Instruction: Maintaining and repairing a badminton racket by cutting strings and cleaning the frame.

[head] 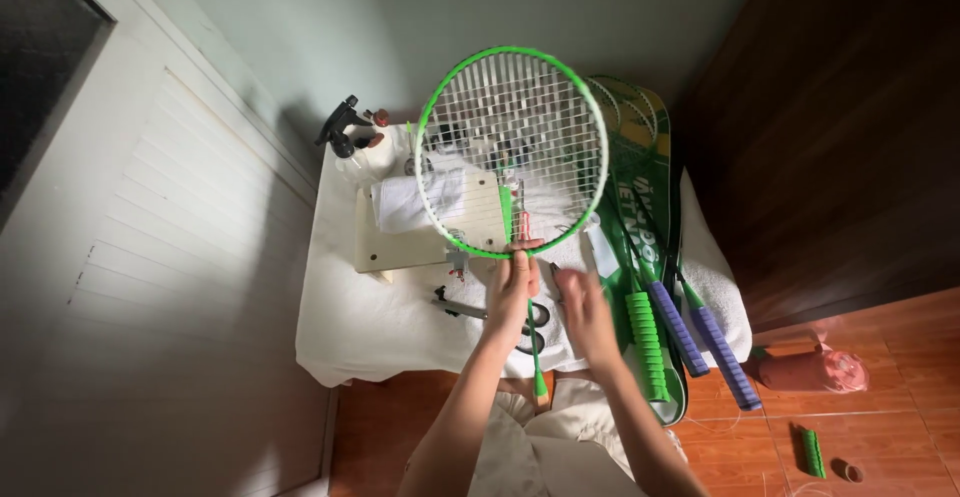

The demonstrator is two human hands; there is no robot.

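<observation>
A green-framed badminton racket (512,147) with white strings stands upright in front of me, head up. My left hand (512,287) is closed around its thin green shaft just below the head. The shaft runs down past my wrist toward my lap. My right hand (585,307) hovers just to the right of the shaft, fingers loosely spread and blurred, holding nothing that I can see.
A small table under a white cloth (380,327) carries a rolled white towel (415,202), a spray bottle (345,137), scissors (455,302) and several more rackets (650,287) with green and purple grips. A pink bottle (815,369) and a green grip roll (812,450) lie on the floor.
</observation>
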